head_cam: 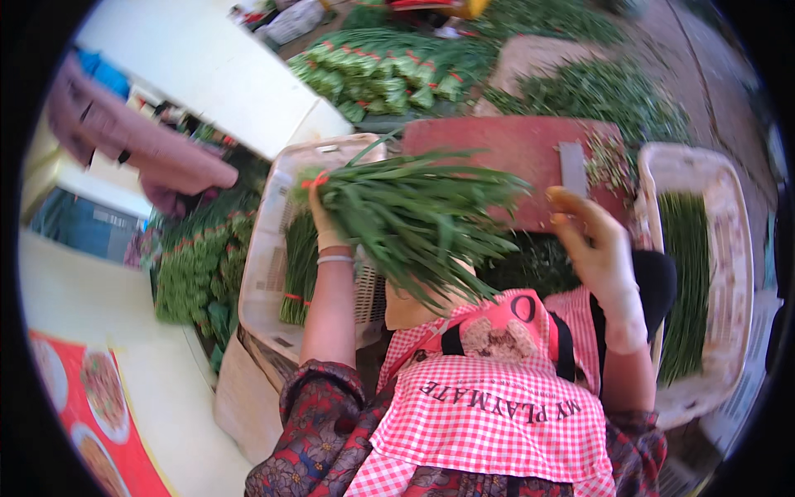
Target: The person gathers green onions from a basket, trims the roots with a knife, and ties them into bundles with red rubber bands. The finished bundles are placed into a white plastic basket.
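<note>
My left hand [322,217] grips a bunch of long green garlic chives [404,199] near its banded end. A red band [315,180] ties the bunch, and its loose leaves fan out to the right above my lap. Most of my left fingers are hidden behind the stems. My right hand [593,248], in a pale glove with orange-tinted fingertips, is raised with thumb and fingers apart and holds nothing. It is nearest to the red board [472,140]. A flat grey rectangular piece [572,168] lies on that board beside small stem trimmings [605,163].
Below my left hand stands a white plastic basket [254,292] with banded chives [298,267]. Another basket [736,348] on the right holds loose chives [683,279]. Banded bundles [391,68] are stacked beyond the board, near scattered greens [590,93]. A white cabinet [205,62] stands at upper left.
</note>
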### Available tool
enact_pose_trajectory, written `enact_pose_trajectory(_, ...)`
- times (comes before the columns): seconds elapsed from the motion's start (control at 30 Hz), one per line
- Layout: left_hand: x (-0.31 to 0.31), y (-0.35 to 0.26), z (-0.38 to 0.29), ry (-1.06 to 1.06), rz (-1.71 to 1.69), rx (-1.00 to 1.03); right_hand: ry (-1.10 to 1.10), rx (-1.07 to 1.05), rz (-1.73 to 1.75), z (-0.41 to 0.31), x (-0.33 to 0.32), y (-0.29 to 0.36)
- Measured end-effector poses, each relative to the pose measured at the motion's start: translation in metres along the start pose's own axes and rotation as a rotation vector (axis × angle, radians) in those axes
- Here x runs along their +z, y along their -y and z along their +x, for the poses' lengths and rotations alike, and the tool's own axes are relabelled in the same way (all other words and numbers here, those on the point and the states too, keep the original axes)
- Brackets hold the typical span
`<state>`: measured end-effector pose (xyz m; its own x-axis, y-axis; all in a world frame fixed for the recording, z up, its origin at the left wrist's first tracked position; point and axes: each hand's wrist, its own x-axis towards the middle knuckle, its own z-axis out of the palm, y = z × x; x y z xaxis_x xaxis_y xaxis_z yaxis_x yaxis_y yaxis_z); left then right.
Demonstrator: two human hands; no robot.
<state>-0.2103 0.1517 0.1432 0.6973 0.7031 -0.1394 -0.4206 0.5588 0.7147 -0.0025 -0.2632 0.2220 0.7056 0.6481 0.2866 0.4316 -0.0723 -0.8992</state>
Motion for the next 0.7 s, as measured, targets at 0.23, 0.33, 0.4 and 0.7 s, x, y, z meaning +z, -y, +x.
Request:
enact_pose_trajectory(0.23, 0.185, -0.001, -0.044, 0.307, 0.433, 0.604, 0.046, -0.268, 0.109, 0.043, 0.022, 0.045)
enact_pose_trajectory(0.33, 0.235, 0.035, -0.067, 0.386, 0.66, 0.717, 0.102, -0.259, 0.049, 0.045, 0.044, 0.027)
enact_pose_trajectory(0.4, 0.252, 0.051, -0.083, 0.629, 0.618, 0.616, 0.146, -0.212, 0.031, 0.044, 0.048, 0.011)
enact_pose_trajectory(0.7, 0.219, 0.027, -0.073, 0.723, 0.792, 0.94, 0.253, 0.035, 0.231, 0.055, 0.035, 0.036)
